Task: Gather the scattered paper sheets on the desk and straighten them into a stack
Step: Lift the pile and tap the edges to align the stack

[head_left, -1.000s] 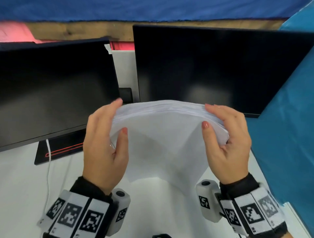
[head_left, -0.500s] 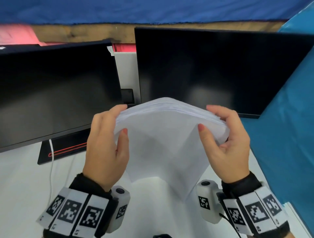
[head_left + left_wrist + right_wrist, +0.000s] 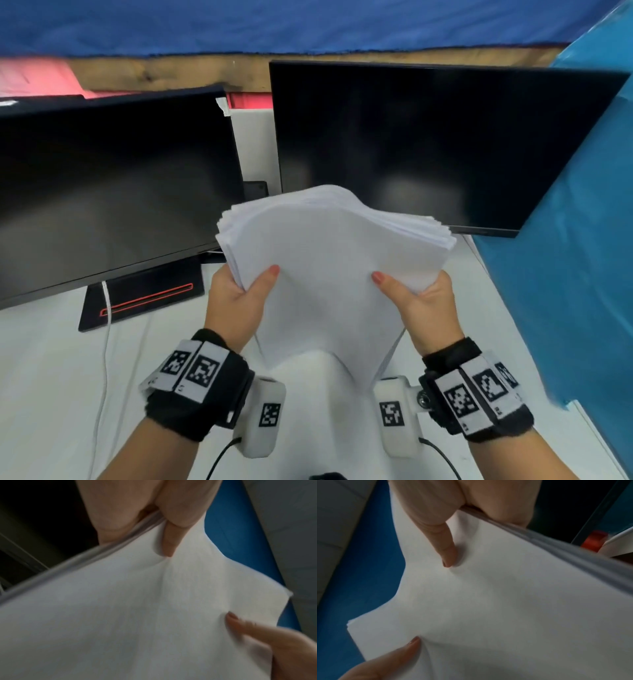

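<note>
A thick stack of white paper sheets (image 3: 329,260) stands nearly upright above the white desk (image 3: 51,377), bowed upward in the middle, its top edges fanned unevenly. My left hand (image 3: 239,291) grips the stack's left side, thumb on the near face and fingers hidden behind. My right hand (image 3: 418,298) grips the right side the same way. In the left wrist view the thumb presses the paper stack (image 3: 137,608). The right wrist view shows the paper stack (image 3: 488,608) pinched between thumb and fingers, with the other hand's thumb at the bottom left.
Two dark monitors (image 3: 113,192) (image 3: 428,144) stand right behind the paper. A black monitor base (image 3: 144,294) with a red line and a white cable (image 3: 106,342) sit to the left. A blue partition (image 3: 568,257) closes off the right side.
Both hands have slid down from the stack's top corners to its lower sides. The stack has risen and tipped more upright, its top edge now higher before the monitors.
</note>
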